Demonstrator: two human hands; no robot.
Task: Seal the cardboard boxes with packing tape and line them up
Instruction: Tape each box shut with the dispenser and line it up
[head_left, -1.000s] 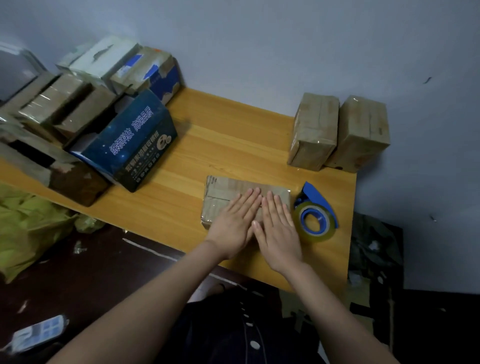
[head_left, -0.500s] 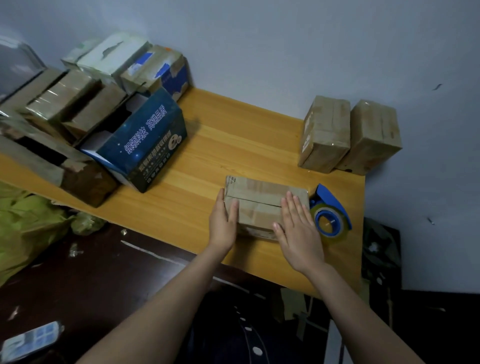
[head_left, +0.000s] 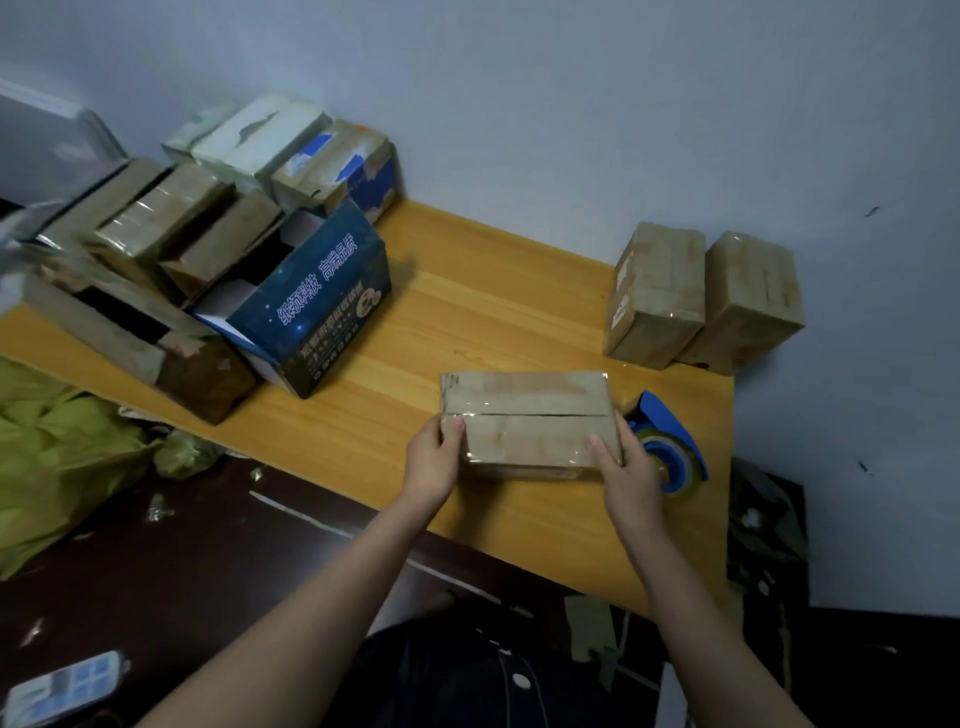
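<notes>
While your left hand (head_left: 434, 457) and right hand (head_left: 628, 467) grip the seemingly sealed box (head_left: 527, 415) by its ends, plan to line it up beside the pair (head_left: 701, 296) at one o'clock.

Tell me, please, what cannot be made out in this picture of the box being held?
Box: underside and far face, head view, hidden by its own body.
Dispenser: head view, partly behind the right hand and box.
Left hand: head view, fingers hidden by the box's end.
Device, lower left: head view, blurred, cut by the edge.
</notes>
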